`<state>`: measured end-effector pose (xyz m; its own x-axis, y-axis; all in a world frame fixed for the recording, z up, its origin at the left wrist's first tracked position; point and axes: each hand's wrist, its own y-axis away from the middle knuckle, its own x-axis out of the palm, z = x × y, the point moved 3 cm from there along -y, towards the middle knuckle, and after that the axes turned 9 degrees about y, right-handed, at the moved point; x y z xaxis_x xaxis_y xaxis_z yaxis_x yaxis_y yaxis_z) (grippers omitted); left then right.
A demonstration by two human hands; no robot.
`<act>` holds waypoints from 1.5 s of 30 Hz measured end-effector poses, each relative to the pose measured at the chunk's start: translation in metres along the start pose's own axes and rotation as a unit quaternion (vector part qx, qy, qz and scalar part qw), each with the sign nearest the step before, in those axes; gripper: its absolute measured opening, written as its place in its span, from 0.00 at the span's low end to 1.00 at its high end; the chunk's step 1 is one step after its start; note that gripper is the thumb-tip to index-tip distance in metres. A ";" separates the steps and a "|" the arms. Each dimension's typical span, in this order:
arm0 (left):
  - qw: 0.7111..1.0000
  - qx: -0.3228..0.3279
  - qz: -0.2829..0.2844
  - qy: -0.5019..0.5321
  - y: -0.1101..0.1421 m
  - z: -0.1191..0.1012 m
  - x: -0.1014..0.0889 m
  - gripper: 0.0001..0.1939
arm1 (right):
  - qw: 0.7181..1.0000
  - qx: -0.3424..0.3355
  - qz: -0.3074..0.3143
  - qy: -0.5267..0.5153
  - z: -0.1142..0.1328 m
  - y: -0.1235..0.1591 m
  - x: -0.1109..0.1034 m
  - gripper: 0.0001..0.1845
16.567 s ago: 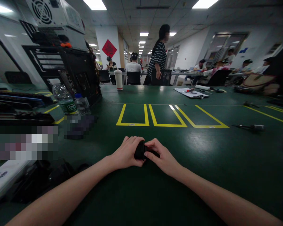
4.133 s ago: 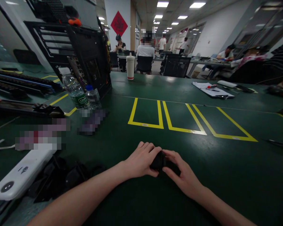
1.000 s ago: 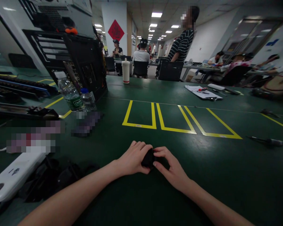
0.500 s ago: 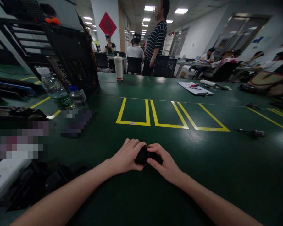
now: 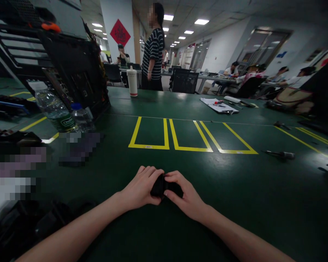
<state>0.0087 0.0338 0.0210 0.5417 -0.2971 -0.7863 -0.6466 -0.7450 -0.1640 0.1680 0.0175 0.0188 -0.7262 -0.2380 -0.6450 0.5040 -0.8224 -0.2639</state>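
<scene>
Both hands are clamping one small black object (image 5: 164, 186) on the green surface (image 5: 235, 203) — left hand (image 5: 142, 189) meeting right hand (image 5: 186, 198) — nothing yet placed ahead.

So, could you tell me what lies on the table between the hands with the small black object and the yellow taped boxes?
In the head view, nothing: between the small black object and the yellow taped boxes there is only bare green table.
</scene>
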 end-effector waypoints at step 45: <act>1.000 -0.003 -0.005 -0.008 0.000 -0.005 -0.002 0.31 | 1.000 -0.005 0.002 0.025 0.001 0.004 0.001 0.13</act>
<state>0.0107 0.0312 0.0254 0.5389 -0.2803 -0.7943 -0.6380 -0.7516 -0.1676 0.1687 0.0138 0.0174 -0.6998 -0.2147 -0.6813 0.5113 -0.8166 -0.2678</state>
